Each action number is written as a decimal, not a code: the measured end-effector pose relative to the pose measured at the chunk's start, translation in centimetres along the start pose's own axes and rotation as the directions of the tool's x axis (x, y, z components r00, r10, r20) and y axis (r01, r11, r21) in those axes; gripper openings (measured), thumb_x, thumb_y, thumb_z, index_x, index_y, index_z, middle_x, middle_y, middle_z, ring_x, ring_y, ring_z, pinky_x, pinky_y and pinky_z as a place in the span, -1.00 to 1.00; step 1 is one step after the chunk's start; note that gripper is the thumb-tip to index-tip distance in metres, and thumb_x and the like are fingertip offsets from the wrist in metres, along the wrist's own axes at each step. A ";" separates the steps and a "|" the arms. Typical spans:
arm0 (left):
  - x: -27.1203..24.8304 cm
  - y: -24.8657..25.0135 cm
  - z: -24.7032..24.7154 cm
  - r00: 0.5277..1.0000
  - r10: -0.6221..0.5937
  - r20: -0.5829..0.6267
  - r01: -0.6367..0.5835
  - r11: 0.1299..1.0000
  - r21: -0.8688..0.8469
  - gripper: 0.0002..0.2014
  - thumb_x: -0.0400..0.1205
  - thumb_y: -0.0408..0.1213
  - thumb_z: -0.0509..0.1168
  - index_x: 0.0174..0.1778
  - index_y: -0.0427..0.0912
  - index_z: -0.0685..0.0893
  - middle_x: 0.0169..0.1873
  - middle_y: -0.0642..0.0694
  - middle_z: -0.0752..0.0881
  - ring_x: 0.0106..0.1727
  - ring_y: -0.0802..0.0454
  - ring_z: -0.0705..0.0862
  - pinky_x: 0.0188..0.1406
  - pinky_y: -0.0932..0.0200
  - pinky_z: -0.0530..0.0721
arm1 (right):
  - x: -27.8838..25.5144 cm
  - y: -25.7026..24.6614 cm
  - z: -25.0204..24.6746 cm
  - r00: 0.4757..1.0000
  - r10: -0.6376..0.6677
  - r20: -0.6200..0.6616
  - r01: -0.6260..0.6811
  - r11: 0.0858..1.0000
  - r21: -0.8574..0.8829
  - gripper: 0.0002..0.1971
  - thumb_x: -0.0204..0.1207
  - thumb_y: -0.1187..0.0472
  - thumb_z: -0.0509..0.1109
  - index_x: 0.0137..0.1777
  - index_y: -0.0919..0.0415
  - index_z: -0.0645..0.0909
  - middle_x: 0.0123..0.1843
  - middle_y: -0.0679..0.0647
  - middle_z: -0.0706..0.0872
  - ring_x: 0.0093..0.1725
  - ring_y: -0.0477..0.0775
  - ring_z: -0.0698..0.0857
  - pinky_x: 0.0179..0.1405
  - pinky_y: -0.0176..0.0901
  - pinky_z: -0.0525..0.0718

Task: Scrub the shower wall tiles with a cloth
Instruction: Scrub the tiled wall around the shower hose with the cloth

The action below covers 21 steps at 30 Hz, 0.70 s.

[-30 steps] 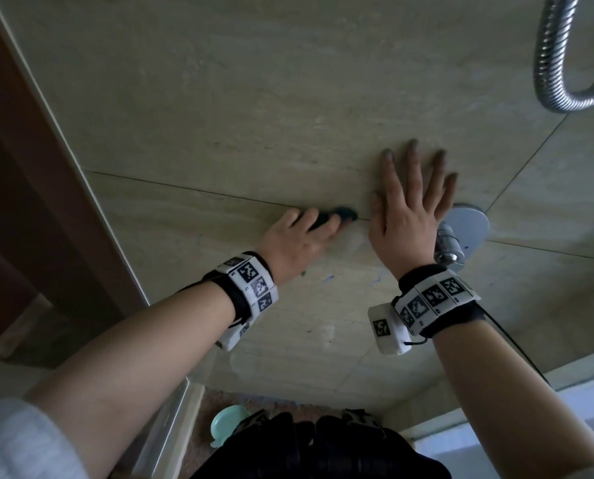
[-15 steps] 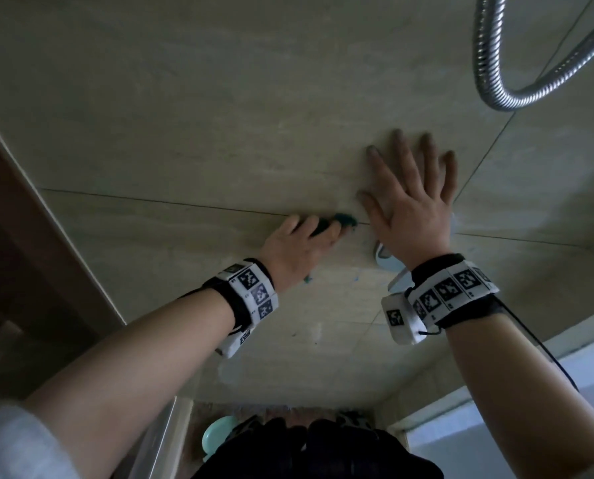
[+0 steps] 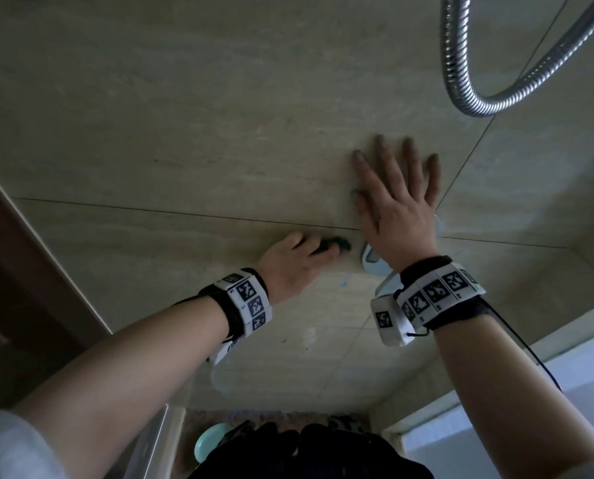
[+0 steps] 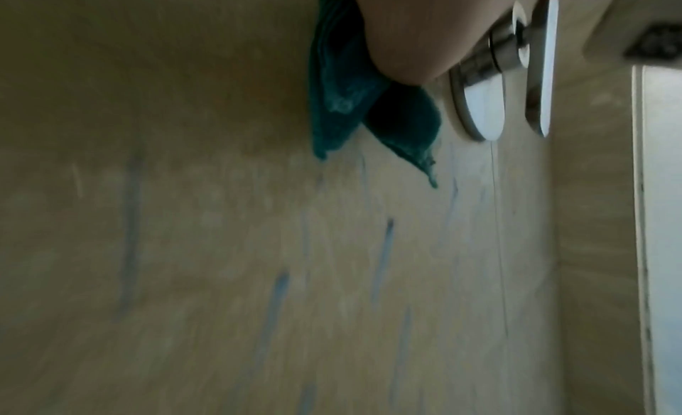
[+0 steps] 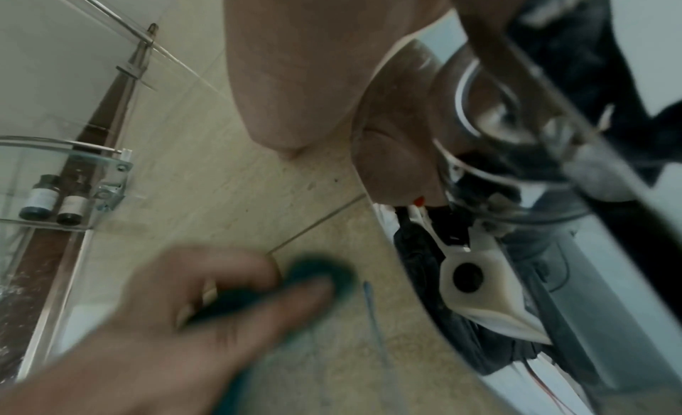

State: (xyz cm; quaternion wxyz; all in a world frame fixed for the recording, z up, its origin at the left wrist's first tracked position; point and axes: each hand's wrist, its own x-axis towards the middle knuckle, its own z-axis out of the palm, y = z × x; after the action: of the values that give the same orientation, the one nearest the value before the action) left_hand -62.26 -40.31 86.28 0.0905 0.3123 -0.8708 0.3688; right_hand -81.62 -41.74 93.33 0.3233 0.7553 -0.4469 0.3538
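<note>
The beige shower wall tiles [image 3: 191, 108] fill the head view. My left hand [image 3: 297, 259] presses a small dark teal cloth [image 3: 338, 244] against the wall just below a horizontal grout line, fingers curled over it. The cloth [image 4: 343, 91] hangs under the palm in the left wrist view, with faint blue streaks [image 4: 384, 246] on the tile below. From the right wrist view the cloth [image 5: 317, 278] shows under the left hand's fingers [image 5: 295, 296]. My right hand [image 3: 397, 202] lies flat on the tile with fingers spread, just right of the left hand, holding nothing.
A chrome shower valve with lever [image 3: 375, 262] sticks out of the wall under my right wrist. A metal shower hose [image 3: 468, 95] loops at the upper right. A glass corner shelf with small bottles [image 5: 55, 199] hangs by the glass screen. A brown door frame [image 3: 29, 278] borders the left.
The left hand with the cloth has stayed just under the grout line, shifting slightly. The right hand stays flat on the tile. The head view has tilted, bringing the hose further in.
</note>
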 end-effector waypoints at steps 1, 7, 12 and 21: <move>0.6 -0.6 -0.6 0.998 -0.027 -0.053 0.029 0.999 0.031 -0.47 0.37 -0.22 0.27 0.31 -0.04 0.72 0.25 0.06 0.59 0.06 -0.06 0.41 0.03 0.08 0.33 | 0.0 0.2 0.0 1.000 -0.011 -0.017 0.011 1.000 -0.008 -0.50 0.70 -0.03 0.21 0.61 -0.01 0.28 0.64 0.04 0.26 0.64 0.29 0.14 0.58 0.40 0.02; 0.7 0.4 0.2 0.993 -0.078 -0.087 0.079 0.997 0.007 -0.50 0.34 -0.30 0.35 0.25 -0.14 0.75 0.23 -0.03 0.35 0.05 -0.11 0.39 -0.03 0.05 0.32 | 0.2 2.0 -0.1 0.995 -0.013 -0.100 0.007 0.998 -0.055 -0.43 0.63 -0.15 0.30 0.58 0.01 0.32 0.61 0.13 0.33 0.61 0.35 0.21 0.56 0.44 0.12; -2.0 2.7 2.7 0.997 0.037 0.074 -0.030 0.995 -0.092 -0.24 0.02 -0.35 0.67 0.22 -0.23 0.74 0.18 -0.06 0.54 -0.04 -0.08 0.42 -0.06 0.05 0.33 | 0.1 1.9 0.0 0.996 -0.016 -0.090 0.012 0.999 -0.045 -0.42 0.64 -0.14 0.29 0.60 0.01 0.29 0.62 0.13 0.32 0.61 0.35 0.19 0.56 0.43 0.08; 2.9 0.6 -0.4 0.975 -0.149 -0.166 0.154 0.988 0.021 -0.52 0.55 -0.35 0.05 0.31 -0.09 0.71 0.23 -0.07 0.38 0.06 -0.07 0.39 -0.04 0.08 0.34 | 0.0 1.7 0.1 0.998 0.014 -0.060 -0.014 1.000 -0.004 -0.43 0.66 -0.13 0.26 0.61 0.03 0.26 0.64 0.13 0.26 0.62 0.40 0.14 0.56 0.46 0.01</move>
State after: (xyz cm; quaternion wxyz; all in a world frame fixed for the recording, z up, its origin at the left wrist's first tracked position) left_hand -64.93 -41.14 87.31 0.1842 0.3479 -0.8277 0.3999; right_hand -83.10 -42.45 93.53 0.3360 0.7405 -0.4430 0.3775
